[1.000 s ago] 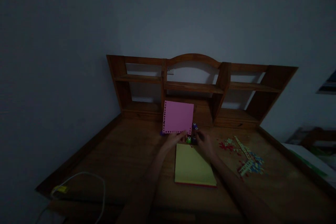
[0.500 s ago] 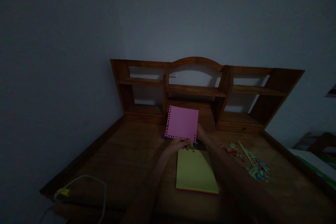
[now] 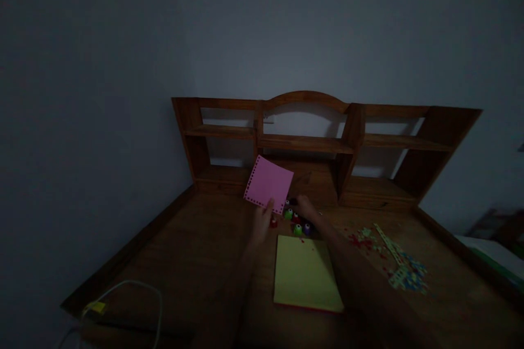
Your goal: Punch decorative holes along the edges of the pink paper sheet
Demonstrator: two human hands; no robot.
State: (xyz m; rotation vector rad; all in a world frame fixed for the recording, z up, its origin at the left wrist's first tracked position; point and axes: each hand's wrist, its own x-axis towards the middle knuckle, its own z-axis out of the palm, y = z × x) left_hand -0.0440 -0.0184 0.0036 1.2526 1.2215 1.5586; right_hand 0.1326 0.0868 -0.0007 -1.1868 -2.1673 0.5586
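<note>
A pink sheet of paper (image 3: 270, 181), with holes along its left and lower edges, is pinched at its lower edge in my left hand (image 3: 262, 223), thumb on top. The sheet is tilted above the back of the desk. My right hand (image 3: 305, 207) is just right of the paper, its fingers curled beside a small dark object I cannot make out. Around the hands stand several small craft punches: a green one (image 3: 298, 229), a purple one (image 3: 307, 229) and a red one (image 3: 273, 222). A yellow pad of paper (image 3: 307, 275) lies in front of them, with tiny red bits on its top.
A wooden shelf unit (image 3: 305, 143) stands along the back of the desk (image 3: 196, 262). To the right lie scattered red pieces (image 3: 361, 241), a pale perforated strip (image 3: 388, 242) and blue and yellow pieces (image 3: 412, 278). A white cable (image 3: 141, 283) loops at the front left.
The pink paper has moved left and turned clockwise, with my left thumb now on its face. My right hand has come off the sheet's right edge, and the punches show more.
</note>
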